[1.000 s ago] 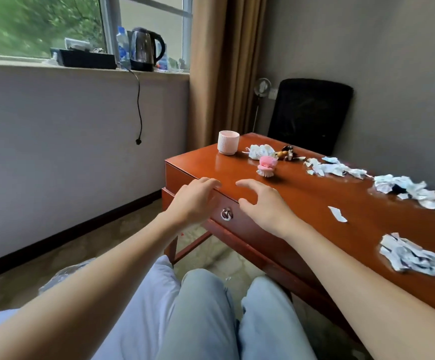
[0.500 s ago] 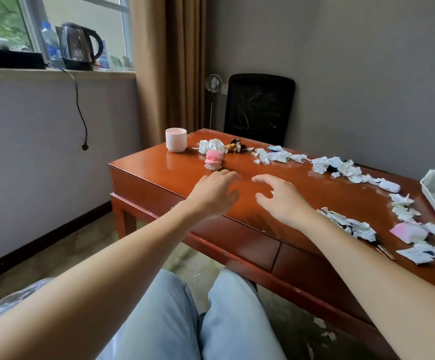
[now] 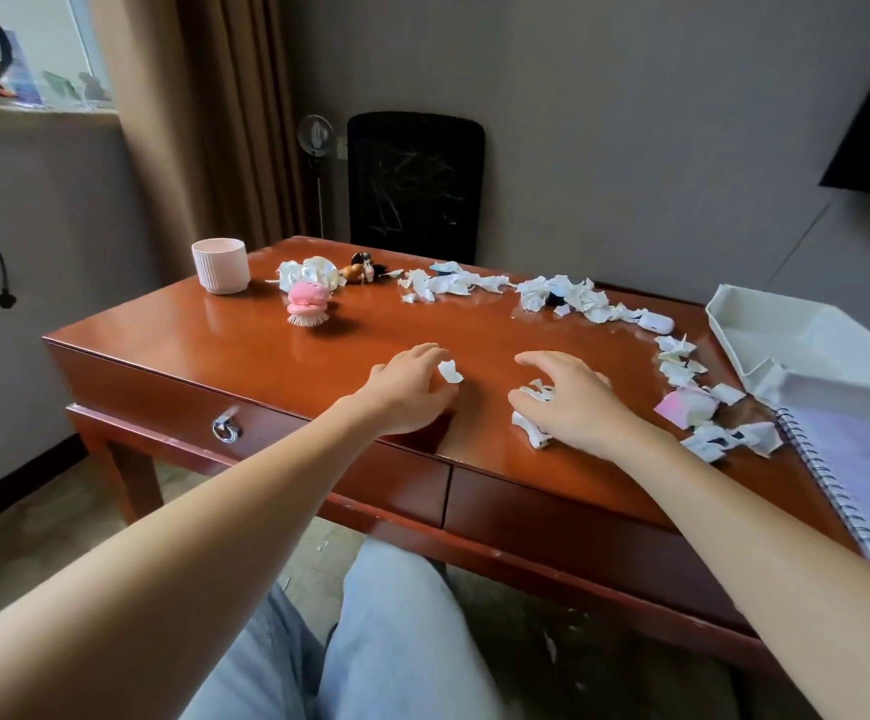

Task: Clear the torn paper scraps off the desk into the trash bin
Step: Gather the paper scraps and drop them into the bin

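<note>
My left hand (image 3: 412, 389) pinches one small white torn paper scrap (image 3: 450, 370); my right hand (image 3: 570, 402) cups a crumpled white scrap pile (image 3: 531, 413) on the glossy red-brown wooden desk (image 3: 277, 350). I should rake inward, gathering before lifting. No bin visible.

Wooden desk (image 3: 277, 350), paper scraps (image 3: 563, 298), pink cup (image 3: 220, 266), tray (image 3: 765, 335), notebook (image 3: 859, 475)

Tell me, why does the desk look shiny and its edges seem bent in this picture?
In the head view, window light from the upper left puts pale glare on the polished desk near the pink cup; the wide-angle lens bows the desk's front edge and stretches the forearms; the left hand, right hand and paper scraps are fairly sharp, while the corners look soft.
</note>
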### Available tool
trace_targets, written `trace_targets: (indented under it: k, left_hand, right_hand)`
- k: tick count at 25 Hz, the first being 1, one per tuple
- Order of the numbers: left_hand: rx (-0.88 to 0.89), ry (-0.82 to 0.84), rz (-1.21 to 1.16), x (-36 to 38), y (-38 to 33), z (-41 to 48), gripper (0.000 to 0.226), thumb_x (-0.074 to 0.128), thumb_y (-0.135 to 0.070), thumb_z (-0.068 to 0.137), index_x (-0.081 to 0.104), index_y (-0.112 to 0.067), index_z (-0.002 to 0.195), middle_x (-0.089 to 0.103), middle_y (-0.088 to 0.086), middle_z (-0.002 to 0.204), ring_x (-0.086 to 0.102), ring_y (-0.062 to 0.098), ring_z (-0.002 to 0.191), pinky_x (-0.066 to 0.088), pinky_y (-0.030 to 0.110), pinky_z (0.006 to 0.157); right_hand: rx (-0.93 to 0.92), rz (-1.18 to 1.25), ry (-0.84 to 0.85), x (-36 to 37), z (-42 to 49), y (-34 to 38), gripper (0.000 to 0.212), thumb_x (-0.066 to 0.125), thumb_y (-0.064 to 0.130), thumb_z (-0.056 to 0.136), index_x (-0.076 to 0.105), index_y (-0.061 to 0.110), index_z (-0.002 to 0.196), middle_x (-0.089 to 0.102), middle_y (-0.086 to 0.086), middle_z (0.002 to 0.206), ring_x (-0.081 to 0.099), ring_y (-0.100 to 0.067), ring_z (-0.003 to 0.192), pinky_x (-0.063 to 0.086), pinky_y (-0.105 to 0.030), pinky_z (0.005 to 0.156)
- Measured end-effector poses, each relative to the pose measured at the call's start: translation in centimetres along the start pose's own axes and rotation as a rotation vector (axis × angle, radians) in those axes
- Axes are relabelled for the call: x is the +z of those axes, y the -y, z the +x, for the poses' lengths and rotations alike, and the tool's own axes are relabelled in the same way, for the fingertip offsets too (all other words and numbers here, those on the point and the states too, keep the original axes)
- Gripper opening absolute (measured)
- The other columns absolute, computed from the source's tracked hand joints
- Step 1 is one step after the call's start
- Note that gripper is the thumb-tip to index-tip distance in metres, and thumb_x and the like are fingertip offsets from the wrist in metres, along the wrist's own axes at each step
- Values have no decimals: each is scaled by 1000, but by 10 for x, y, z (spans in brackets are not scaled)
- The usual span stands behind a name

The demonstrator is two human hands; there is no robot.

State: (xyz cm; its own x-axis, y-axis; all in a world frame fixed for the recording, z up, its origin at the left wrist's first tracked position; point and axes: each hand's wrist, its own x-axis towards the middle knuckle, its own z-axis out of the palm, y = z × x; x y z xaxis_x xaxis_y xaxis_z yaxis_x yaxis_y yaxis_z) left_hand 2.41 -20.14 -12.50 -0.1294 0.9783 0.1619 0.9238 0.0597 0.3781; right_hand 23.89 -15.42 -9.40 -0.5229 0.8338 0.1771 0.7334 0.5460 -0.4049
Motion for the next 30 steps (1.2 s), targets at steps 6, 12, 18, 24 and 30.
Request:
trace_targets:
  k: [6, 12, 18, 24, 30]
  left_hand:
    - [14, 74, 30, 25, -24, 21, 49, 42, -48, 98, 40, -29, 143, 31, -6, 158, 23, 17, 147, 10, 56, 118]
    - [107, 77, 68, 32, -40, 29, 54, 40, -49, 98, 40, -24, 145, 38, -2, 154, 28, 23, 144, 16, 44, 118]
    - [210, 41, 86, 33, -41, 36, 44, 42, -37, 100, 45, -27, 142, 45, -4, 148, 38, 23, 136, 25, 40, 112]
    - [220, -8, 21, 32, -30, 47, 48, 42, -9, 93, 47, -23, 139, 46, 0, 139, 42, 23, 127, 31, 37, 103]
    - [206, -20, -5, 30, -18, 62, 43, 48, -9, 95, 50, -23, 136, 54, -1, 131, 44, 25, 118, 32, 35, 94]
  right_hand:
    - [102, -132, 123, 6, -4, -34, 68, 44, 60, 93, 28, 30, 151, 25, 6, 159, 15, -17, 148, 15, -46, 117]
    - [48, -142, 125, 15, 7, -43, 55, 38, 50, 99, 32, 29, 149, 36, 4, 153, 26, -17, 143, 17, -41, 116]
    - [25, -127, 105, 23, 26, -47, 49, 38, 41, 99, 36, 28, 146, 40, 4, 149, 29, -18, 141, 20, -39, 115]
    - [-28, -87, 105, 31, 44, -41, 49, 39, 33, 100, 36, 24, 148, 38, 3, 150, 26, -16, 142, 16, -37, 115]
    - [-44, -63, 72, 41, 64, -35, 50, 42, 31, 99, 36, 24, 148, 34, 4, 153, 20, -16, 145, 13, -37, 116]
